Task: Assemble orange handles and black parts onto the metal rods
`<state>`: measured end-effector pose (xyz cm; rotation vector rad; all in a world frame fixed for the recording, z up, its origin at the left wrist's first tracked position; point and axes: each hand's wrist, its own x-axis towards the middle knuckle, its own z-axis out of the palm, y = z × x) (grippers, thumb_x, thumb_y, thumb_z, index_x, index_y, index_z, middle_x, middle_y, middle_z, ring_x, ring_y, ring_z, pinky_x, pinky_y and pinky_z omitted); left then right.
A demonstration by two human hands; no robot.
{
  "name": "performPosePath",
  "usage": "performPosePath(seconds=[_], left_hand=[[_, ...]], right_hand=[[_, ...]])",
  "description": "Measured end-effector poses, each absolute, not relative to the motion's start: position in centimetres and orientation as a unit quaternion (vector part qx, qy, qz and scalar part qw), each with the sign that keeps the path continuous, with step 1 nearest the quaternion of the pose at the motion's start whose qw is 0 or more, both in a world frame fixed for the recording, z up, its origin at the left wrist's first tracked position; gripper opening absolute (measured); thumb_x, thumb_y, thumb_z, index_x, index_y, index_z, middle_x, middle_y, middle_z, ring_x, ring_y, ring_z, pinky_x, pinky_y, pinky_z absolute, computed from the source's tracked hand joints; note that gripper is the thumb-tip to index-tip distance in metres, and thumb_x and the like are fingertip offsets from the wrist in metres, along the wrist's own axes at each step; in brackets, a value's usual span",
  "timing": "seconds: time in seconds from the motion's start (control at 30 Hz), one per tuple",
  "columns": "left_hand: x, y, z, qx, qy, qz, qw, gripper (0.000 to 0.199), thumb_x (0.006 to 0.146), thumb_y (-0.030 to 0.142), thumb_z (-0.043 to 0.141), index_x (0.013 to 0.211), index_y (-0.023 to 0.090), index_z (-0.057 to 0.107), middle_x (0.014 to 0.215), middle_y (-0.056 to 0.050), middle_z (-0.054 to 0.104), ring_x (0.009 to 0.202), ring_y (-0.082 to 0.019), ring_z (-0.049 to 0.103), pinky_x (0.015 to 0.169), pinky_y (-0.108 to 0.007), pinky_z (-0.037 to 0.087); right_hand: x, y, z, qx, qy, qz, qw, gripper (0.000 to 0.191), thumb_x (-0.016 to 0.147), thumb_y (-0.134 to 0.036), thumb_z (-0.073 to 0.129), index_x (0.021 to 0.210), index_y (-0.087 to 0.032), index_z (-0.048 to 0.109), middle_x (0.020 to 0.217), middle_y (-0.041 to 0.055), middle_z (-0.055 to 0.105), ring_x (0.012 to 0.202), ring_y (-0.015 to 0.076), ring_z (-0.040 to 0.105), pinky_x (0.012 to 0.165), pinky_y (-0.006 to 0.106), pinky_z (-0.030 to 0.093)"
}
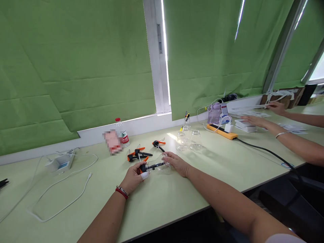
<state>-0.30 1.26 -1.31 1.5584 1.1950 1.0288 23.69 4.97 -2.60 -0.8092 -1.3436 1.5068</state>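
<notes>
My left hand (134,179), with a white wrap on its thumb, is closed around the orange-and-black end of a small clamp-like tool (154,166). Its dark bar reaches to the right, against or into a clear glass jar (163,168); I cannot tell which. Fingers of my right hand (177,163) grip the jar at its right end. Just beyond lie several similar orange-and-black tools (138,154), with one more tool (158,145) nearer the jars. A few clear jars (195,140) stand farther back, some with yellow-and-black items in or behind them.
A red-capped bottle (124,135) stands by the window ledge beside a blurred pink item (112,141). White cables (73,173) and a power strip (66,160) lie left. Right are an orange power strip (222,131), a purple bottle (214,113) and another person's hands (253,121) over white stacks.
</notes>
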Motion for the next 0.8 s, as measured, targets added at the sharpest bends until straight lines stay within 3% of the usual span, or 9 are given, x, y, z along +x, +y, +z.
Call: performPosePath(seconds=[0.63, 0.8], left_hand=[[-0.4, 1.2, -1.2, 0.64, 0.487, 0.406, 0.435, 0.054, 0.059, 0.035, 0.077, 0.107, 0.015, 0.06, 0.078, 0.002, 0.049, 0.061, -0.009, 0.044, 0.05, -0.021, 0.044], [-0.3, 1.2, -1.1, 0.633, 0.504, 0.4, 0.429, 0.06, 0.056, 0.037, 0.079, 0.108, 0.015, 0.059, 0.078, 0.002, 0.048, 0.058, -0.007, 0.041, 0.048, -0.02, 0.04]], right_hand=[[23.5, 4.3, -1.6, -0.383, -0.597, 0.559, 0.429, 0.055, 0.07, -0.062, 0.061, 0.105, -0.02, 0.063, 0.09, 0.005, 0.062, 0.088, 0.021, 0.055, 0.083, 0.035, 0.042], [23.6, 4.4, -1.4, -0.409, -0.626, 0.517, 0.417, 0.051, 0.074, -0.065, 0.054, 0.093, -0.019, 0.065, 0.088, 0.0042, 0.061, 0.085, 0.0198, 0.052, 0.083, 0.034, 0.04]])
